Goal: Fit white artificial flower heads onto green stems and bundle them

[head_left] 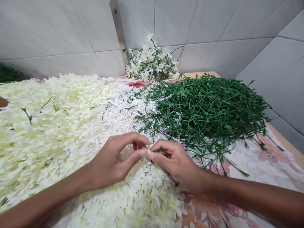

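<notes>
White artificial blossom (pixel 148 152) pinched between left fingers (pixel 142 153) and right fingers (pixel 154 155), over cream flower heap (pixel 47 126).

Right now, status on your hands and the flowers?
Left hand, right hand pinching a white blossom at the fingertips. Green stem in right hand. Cream blossom pile below, green stem heap beyond.

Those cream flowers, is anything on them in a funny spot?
Yes, a few loose green stems lie on top of the cream flowers at the left, apart from the big tangled green heap. They look like strays, because the rest of the green is piled together.
</notes>
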A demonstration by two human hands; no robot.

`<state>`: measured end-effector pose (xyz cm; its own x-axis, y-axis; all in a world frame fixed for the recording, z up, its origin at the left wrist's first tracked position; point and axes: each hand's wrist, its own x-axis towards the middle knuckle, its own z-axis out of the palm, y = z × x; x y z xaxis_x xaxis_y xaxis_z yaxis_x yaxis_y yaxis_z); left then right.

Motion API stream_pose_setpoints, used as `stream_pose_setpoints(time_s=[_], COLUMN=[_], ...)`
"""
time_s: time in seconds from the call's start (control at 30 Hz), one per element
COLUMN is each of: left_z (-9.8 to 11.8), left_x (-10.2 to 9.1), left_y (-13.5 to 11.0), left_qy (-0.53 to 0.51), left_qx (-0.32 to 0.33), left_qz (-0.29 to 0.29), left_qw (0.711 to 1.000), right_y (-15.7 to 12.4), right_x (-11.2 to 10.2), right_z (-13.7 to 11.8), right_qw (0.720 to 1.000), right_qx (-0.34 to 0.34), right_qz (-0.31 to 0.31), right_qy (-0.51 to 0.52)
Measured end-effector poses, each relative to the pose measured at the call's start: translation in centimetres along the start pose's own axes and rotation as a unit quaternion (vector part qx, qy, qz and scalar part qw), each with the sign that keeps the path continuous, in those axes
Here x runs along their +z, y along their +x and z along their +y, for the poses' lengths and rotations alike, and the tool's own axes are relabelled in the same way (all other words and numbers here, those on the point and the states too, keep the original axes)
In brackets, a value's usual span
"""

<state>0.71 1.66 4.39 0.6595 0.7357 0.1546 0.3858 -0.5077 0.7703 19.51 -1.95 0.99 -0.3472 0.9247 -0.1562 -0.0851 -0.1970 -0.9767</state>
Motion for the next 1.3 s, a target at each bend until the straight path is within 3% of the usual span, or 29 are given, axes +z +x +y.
stream_pose_setpoints(time_s=[0.13, 0.23, 0.47, 0.63, 0.77, 0.97, 1.3], left_z=[0.6, 0.4, -0.3, -0.7, -0.9, -0.7, -0.9], left_x=[0.0, 0.2, 0.3, 0.6, 0.8, 1.2, 2.2], left_y=[0.0, 0.3, 0.6, 0.5, 0.4, -0.1, -0.2], left_qy=[0.046, 0.025, -0.06, -0.093, -0.088, -0.012, 0.027], left_qx=[-0.03, -0.077, -0.107, -0.112, -0.087, -0.019, 0.027], left_qz=[-0.049, -0.053, -0.016, 0.058, 0.087, 0.109, 0.15], left_qw=[0.997, 0.995, 0.992, 0.988, 0.988, 0.994, 0.988], right_y=[0.1, 0.2, -0.1, -0.4, -0.5, -0.4, -0.2], right_x=[-0.1, 0.0, 0.1, -0.4, -0.5, -0.2, -0.2], right_z=[0.3, 0.3, 0.3, 0.4, 0.2, 0.1, 0.6], right_qw=[0.998, 0.998, 1.0, 1.0, 0.999, 0.999, 0.999], right_qx=[-0.044, -0.035, 0.016, 0.009, 0.012, 0.023, 0.02], right_qz=[0.02, 0.031, 0.021, -0.019, -0.021, -0.037, -0.034], right_qy=[-0.042, -0.029, -0.005, 0.009, -0.033, 0.009, -0.009])
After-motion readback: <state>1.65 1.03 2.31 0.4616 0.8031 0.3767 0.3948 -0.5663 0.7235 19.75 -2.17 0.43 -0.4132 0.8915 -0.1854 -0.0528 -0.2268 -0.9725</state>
